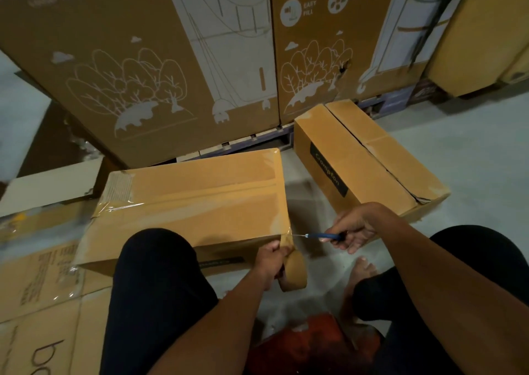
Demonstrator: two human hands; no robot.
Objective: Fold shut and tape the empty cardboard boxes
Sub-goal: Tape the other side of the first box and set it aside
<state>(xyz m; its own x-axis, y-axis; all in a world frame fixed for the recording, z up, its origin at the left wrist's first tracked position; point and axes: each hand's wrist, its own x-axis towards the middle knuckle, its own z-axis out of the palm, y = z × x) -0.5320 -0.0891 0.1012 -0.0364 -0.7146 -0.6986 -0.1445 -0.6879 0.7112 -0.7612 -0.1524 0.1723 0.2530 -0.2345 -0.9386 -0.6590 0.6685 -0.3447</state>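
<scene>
Nearest the camera, two knees in dark trousers frame both forearms, with a bare foot (361, 271) on the pale floor (472, 145) between them.

Left hand (270, 261): fingers curled round a roll of brown packing tape (294, 270), which hangs just below the near right corner of the box in front. A short strip of tape runs up from the roll to that corner and is stuck there.

Right hand (353, 228): fingers closed on the blue handle of a small cutter (320, 236). Its thin metal blade points left and reaches the tape strip at the box corner. The two hands are near each other, the right one slightly higher and off to the side of the box.

Closed cardboard box (194, 203): lies on the floor directly ahead, partly behind the left knee. Its top flaps are folded flat; a brown tape band runs along the centre seam, and glossy clear tape shows at the left end and the right edge. A dark label shows on the near side wall; its text is unreadable.

Second cardboard box (369, 160): stands to the right, well apart from the hands. Its top flaps meet with a visible open gap along the seam. A black label on its side reads "Crompton".

Flattened cartons (37, 289) lie at left. Tall printed cartons (143, 60) with tree drawings stand behind.
</scene>
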